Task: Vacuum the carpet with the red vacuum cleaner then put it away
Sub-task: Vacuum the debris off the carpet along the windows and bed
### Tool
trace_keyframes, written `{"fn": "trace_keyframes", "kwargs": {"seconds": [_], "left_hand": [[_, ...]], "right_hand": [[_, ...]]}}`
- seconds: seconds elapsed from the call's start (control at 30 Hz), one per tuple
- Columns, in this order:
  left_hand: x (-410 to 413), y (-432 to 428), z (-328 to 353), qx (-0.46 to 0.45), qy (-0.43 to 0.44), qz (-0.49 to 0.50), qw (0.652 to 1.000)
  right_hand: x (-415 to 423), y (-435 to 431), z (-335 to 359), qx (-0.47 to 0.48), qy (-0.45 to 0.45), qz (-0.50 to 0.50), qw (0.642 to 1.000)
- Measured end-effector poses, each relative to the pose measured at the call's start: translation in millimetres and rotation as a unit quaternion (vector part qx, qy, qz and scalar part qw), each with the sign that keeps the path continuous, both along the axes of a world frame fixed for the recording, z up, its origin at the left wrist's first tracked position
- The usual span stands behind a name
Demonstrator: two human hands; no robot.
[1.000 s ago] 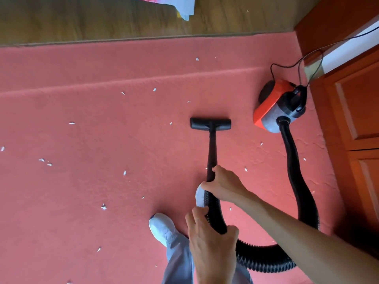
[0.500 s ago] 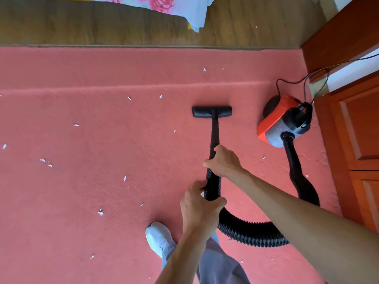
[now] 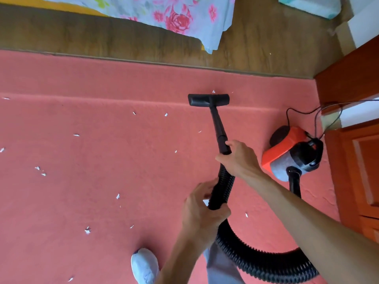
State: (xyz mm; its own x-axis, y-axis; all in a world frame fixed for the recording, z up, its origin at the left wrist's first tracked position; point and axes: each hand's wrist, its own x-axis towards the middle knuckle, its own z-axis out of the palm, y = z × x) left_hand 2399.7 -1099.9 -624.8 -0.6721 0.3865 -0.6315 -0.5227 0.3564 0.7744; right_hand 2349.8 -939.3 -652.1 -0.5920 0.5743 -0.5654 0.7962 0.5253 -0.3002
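The red vacuum cleaner (image 3: 291, 152) sits on the red carpet (image 3: 82, 160) at the right, by the wooden cabinet. Its ribbed black hose (image 3: 256, 261) loops along the floor up to the wand (image 3: 218, 128). The black floor nozzle (image 3: 208, 100) rests on the carpet near its far edge, on a raised fold. My right hand (image 3: 240, 158) grips the wand where it meets the hose. My left hand (image 3: 202, 214) is wrapped around the hose just below. White paper scraps (image 3: 87, 230) lie scattered over the carpet, mostly to the left.
Wooden cabinet doors (image 3: 361, 171) line the right side. The power cord (image 3: 307, 111) runs from the vacuum toward the wall. A floral sheet (image 3: 174, 15) hangs over the wood floor (image 3: 102, 42) beyond the carpet. My foot in a white shoe (image 3: 144, 265) stands at the bottom.
The nozzle has been pushed forward across the carpet toward its far edge, over several scraps. Both hands moved forward with the wand. The view tilted up, showing more of the sheet.
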Motion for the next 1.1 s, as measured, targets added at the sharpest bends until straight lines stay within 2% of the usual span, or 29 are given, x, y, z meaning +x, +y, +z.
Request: {"fn": "trace_keyframes", "kwargs": {"seconds": [0.23, 0.47, 0.77, 0.93, 1.1], "left_hand": [[-46, 67, -15, -0.027, -0.014, -0.002, 1.0], [-74, 126, -29, -0.06, -0.019, 0.031, 0.998], [-73, 140, -2, -0.056, 0.093, -0.055, 0.993], [-62, 151, 5, -0.072, 0.099, -0.052, 0.991], [-80, 173, -13, -0.119, 0.109, -0.034, 0.986]], "right_hand": [[-45, 64, -25, -0.011, -0.044, 0.032, 0.998], [-76, 118, -40, -0.041, -0.019, 0.019, 0.999], [-62, 148, -14, -0.068, -0.016, -0.015, 0.997], [-56, 153, -8, -0.058, -0.048, 0.007, 0.997], [-77, 157, -29, -0.056, -0.012, 0.006, 0.998]]}}
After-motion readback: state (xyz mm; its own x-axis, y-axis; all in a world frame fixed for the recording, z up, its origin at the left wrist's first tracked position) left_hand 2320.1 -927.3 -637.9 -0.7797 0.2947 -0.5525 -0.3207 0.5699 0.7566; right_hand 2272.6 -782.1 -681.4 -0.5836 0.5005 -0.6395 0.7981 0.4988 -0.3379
